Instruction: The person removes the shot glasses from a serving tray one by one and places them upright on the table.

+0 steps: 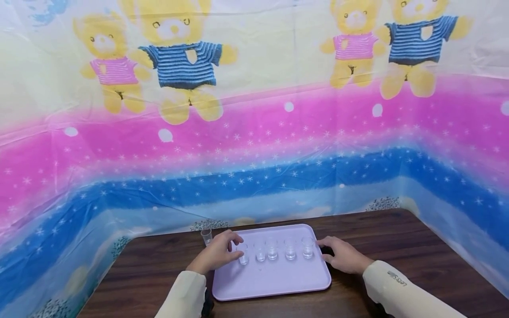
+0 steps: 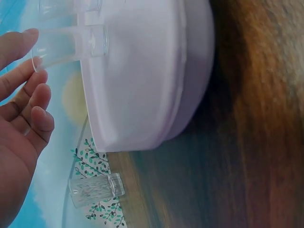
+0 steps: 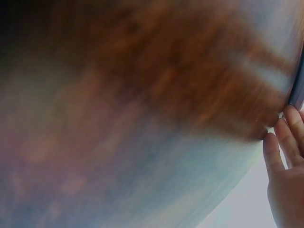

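Several small clear glasses stand in a row on a pale lilac tray [image 1: 274,280]. At the row's left end, my left hand [image 1: 219,251] pinches the leftmost glass [image 1: 244,257] near its rim between thumb and fingers. The left wrist view shows this glass [image 2: 71,45] with its base on the tray [image 2: 137,85]. My right hand [image 1: 345,255] is at the tray's right edge, its fingertips against or very near the rim; exact contact is hard to tell. In the right wrist view the right hand's fingers [image 3: 286,142] look fairly straight.
Behind the left hand, off the tray, another clear glass [image 1: 206,236] stands near the far edge of the dark wooden table [image 1: 381,238]. A printed cloth [image 1: 254,168] with teddy bears hangs close behind the table and along its sides.
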A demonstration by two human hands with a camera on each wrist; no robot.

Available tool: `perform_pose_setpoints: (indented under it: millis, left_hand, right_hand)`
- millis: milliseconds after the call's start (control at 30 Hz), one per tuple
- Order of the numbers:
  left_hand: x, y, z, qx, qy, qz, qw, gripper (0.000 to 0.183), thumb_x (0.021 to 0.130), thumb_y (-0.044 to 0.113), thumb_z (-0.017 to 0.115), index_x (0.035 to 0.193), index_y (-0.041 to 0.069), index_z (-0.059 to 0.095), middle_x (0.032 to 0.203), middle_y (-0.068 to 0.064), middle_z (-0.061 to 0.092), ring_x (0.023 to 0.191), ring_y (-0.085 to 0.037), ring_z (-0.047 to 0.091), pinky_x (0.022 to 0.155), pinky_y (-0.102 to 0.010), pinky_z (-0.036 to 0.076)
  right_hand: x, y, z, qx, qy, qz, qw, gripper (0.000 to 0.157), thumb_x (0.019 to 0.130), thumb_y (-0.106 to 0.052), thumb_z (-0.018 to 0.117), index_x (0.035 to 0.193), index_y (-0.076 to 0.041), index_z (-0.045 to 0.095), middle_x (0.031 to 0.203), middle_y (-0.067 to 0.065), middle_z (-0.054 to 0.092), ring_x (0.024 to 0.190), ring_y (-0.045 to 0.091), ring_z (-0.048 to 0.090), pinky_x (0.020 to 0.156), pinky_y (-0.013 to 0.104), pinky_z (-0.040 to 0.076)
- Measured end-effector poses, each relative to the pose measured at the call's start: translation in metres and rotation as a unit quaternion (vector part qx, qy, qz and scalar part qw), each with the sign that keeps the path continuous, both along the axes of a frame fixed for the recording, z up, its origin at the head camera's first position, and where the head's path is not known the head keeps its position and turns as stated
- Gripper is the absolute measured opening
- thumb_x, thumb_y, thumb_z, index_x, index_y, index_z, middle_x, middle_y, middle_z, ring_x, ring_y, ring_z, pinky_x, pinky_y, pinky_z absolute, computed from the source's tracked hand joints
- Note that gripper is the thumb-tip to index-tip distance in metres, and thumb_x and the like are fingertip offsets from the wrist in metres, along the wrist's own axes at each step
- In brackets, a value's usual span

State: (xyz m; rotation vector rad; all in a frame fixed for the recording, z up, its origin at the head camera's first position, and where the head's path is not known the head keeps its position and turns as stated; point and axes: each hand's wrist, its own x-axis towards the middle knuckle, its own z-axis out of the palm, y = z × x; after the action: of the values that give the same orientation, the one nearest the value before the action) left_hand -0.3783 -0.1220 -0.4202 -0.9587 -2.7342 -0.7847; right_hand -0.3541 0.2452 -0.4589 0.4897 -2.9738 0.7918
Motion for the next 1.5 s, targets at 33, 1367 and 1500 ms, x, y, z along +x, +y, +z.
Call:
perform_pose_setpoints:
  millis: [33,1367,1500]
  left_hand:
    - [0.000,0.000,0.000,0.002,0.001,-0.002,1.0000,0.027,0.074,0.022,0.067,0.095,0.007,0.060,0.084,-0.002,0.051,0.066,-0.015,0.049,0.053,-0.022,0.039]
    - [0.002,-0.076,0.006,0.033,0.006,0.232,0.9722,0.023,0.074,0.018,0.067,0.090,0.002,0.061,0.078,-0.005,0.055,0.062,-0.011,0.049,0.052,-0.026,0.041]
    - [0.000,-0.078,0.001,0.037,-0.014,0.247,0.9682,0.025,0.074,0.018,0.067,0.092,0.002,0.061,0.084,-0.007,0.055,0.069,-0.014,0.053,0.055,-0.028,0.044]
  right_hand:
    - [0.000,0.000,0.001,0.000,0.000,-0.001,1.000,0.041,0.080,-0.017,0.061,0.120,-0.012,0.050,0.112,0.001,0.051,0.108,0.022,0.044,0.086,0.045,0.034]
    - [0.000,0.005,-0.003,-0.006,-0.005,0.011,1.000,0.041,0.081,-0.018,0.059,0.121,-0.012,0.050,0.116,0.006,0.048,0.109,0.025,0.043,0.085,0.046,0.034]
    - [0.000,0.003,-0.001,-0.009,-0.010,0.010,1.000,0.041,0.081,-0.019,0.059,0.121,-0.013,0.050,0.115,0.004,0.049,0.108,0.024,0.044,0.085,0.046,0.035]
